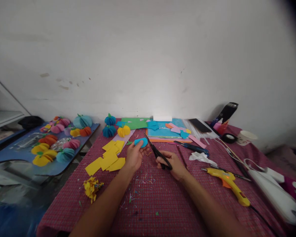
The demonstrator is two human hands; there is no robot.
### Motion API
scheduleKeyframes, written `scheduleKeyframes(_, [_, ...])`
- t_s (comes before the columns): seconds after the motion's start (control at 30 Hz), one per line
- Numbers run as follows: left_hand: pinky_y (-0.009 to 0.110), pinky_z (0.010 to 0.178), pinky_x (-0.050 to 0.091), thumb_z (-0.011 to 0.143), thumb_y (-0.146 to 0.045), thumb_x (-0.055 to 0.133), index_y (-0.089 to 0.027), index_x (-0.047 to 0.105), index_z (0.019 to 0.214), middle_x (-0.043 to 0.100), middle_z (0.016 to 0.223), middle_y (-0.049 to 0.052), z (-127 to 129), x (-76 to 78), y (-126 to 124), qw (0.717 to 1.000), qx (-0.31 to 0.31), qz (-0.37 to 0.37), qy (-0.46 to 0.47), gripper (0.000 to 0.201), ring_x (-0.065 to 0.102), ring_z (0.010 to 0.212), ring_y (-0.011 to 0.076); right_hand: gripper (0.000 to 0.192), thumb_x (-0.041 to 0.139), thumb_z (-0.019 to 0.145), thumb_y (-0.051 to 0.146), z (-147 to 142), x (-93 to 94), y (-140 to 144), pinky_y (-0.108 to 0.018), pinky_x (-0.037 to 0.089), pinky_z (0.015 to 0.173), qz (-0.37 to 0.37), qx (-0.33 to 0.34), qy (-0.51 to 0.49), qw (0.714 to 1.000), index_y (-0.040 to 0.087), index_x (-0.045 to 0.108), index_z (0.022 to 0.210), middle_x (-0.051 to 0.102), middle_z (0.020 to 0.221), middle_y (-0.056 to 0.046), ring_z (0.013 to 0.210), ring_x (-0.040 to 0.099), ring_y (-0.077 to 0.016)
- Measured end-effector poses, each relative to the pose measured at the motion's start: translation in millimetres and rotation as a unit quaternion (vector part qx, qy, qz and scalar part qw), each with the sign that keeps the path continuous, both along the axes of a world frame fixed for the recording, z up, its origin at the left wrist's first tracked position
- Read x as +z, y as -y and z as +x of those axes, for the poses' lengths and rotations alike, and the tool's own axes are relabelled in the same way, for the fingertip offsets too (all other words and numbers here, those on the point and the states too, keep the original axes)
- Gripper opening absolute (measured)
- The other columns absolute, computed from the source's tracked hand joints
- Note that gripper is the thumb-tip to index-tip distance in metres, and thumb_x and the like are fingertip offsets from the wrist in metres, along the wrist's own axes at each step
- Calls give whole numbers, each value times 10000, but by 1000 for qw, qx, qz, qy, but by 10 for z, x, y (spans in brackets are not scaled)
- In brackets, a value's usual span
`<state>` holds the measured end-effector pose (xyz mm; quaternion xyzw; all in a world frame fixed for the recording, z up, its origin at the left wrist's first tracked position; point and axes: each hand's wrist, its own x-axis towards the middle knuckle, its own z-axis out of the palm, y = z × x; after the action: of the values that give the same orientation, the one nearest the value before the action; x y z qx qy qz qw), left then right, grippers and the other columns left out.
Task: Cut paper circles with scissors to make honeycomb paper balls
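Pinched in my left hand (134, 156) is a small piece of blue paper (141, 142) with a rounded edge. My right hand (171, 163) grips black-handled scissors (158, 153), fingers in the loops, the blades pointing up and left beside the blue paper. Whether the blades touch the paper I cannot tell. Left of my left hand lie several yellow paper rectangles (110, 160) and a crumpled yellow paper bunch (92, 189). Tiny paper scraps (144, 180) are scattered on the checked red tablecloth (160, 204) between my forearms.
Paper pumpkins (109, 131) stand at the back left, with more on a blue side table (66, 164). Coloured sheets (160, 131) and a dark phone (199, 125) lie along the wall. A yellow glue gun (228, 182), utility knife (193, 148), tissue (201, 157) and paper cup (246, 137) are right.
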<state>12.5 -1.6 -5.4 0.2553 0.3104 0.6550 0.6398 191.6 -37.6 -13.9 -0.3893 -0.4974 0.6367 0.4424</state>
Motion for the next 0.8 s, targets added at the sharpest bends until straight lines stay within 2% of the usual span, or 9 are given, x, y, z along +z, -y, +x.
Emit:
scheduleKeyframes(0.23, [347,731,560,686,-255,794,-145,604,895,723,863,70,-6,-19,-5,1000,-4,0,0,304,711,765,217,296,746,764,367,14,-60,-18,-230,403,571,-2,14,-24,1000,146,683,950,638,776,-26,597,564,-114])
scheduleKeyframes(0.63, [362,744,558,693,-250,788,-143,603,894,718,856,67,8,-32,-6,1000,-2,-1,-3,293,706,762,214,260,749,752,368,-1,13,2,-246,419,598,11,11,5,1000,154,687,887,634,759,-17,605,559,-116])
scheduleKeyframes(0.8, [352,738,557,694,-253,788,-143,604,889,717,854,68,7,-30,-7,1000,-1,-3,-4,289,704,762,211,272,759,744,365,-1,-16,-6,-254,436,610,4,9,-5,1000,158,687,904,636,772,-17,604,562,-117])
